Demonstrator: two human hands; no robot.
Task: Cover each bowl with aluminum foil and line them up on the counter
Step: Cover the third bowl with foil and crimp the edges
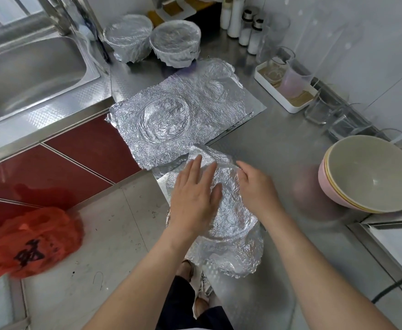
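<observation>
**Another bowl getting its foil at the worktop's front edge**

Both hands are working just below the camera, over the near bowl [231, 217]. It is sitting at the front edge of the worktop [278, 139], with foil [242, 253] draped over it and hanging loose down its sides. The left hand [195, 189] is lying flat on top, fingers straight, pressing the foil down. The right hand [254, 184] is curling its fingers over the far right rim and gripping the foil there. The bowl is lying directly under both hands, so the loose skirt on the near side is probably the next part needing a tuck, and neither hand is clearly closer to it.

Beyond the hands, spare foil sheets [171, 120] are lying spread flat, showing round dents. To the right, a stack of bare bowls [371, 172] is sitting nearer the right hand. At the back, two wrapped bowls [152, 41] are standing side by side near the sink [28, 67], well ahead and left of the hands, seemingly starting the row.
</observation>
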